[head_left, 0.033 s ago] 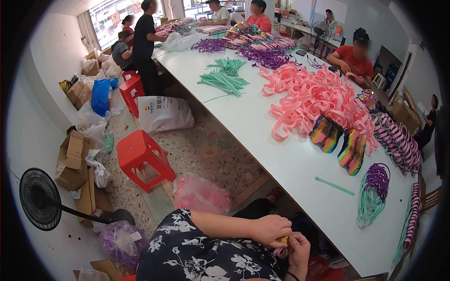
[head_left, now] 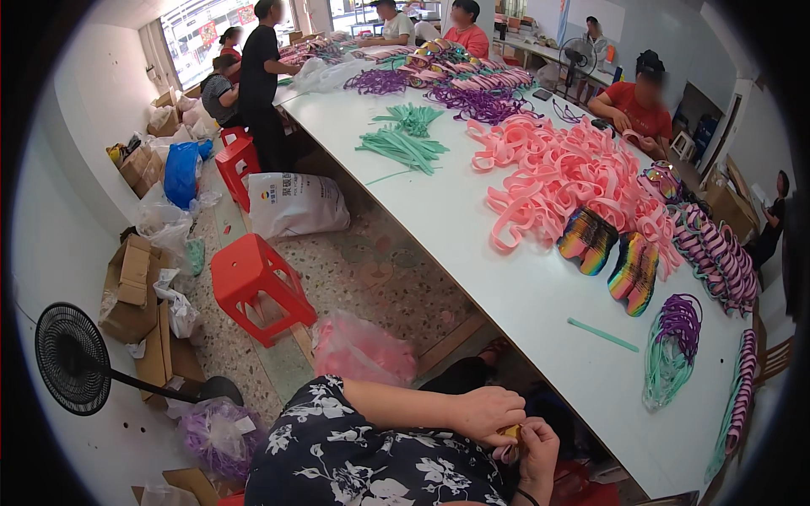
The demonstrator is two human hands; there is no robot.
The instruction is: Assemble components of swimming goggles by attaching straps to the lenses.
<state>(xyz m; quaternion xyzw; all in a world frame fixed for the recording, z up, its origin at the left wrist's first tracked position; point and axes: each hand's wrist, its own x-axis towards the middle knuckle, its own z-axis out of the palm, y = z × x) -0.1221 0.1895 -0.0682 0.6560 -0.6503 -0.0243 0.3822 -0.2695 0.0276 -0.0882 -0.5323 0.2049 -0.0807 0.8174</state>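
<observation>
My left hand (head_left: 492, 415) is closed, its fingers curled over a small shiny gold piece (head_left: 511, 432). From the other side my right hand (head_left: 540, 451), with a dark band at its wrist, pinches the same piece. A bit of pink strap (head_left: 506, 454) shows below the fingers; the rest is covered by my hands. Both hands are in front of my body, beside the near edge of the white table (head_left: 506, 287). On the table, closest to them, lie a single green strip (head_left: 602, 334) and a bundle of purple and green cords (head_left: 672, 350).
A heap of pink straps (head_left: 565, 173) and two stacks of rainbow lenses (head_left: 633, 274) cover part of the table. Green strips (head_left: 403, 150) lie farther off. Red stools (head_left: 257, 282), bags and a black fan (head_left: 74, 358) stand on the left. A person in red (head_left: 633, 110) works across the table.
</observation>
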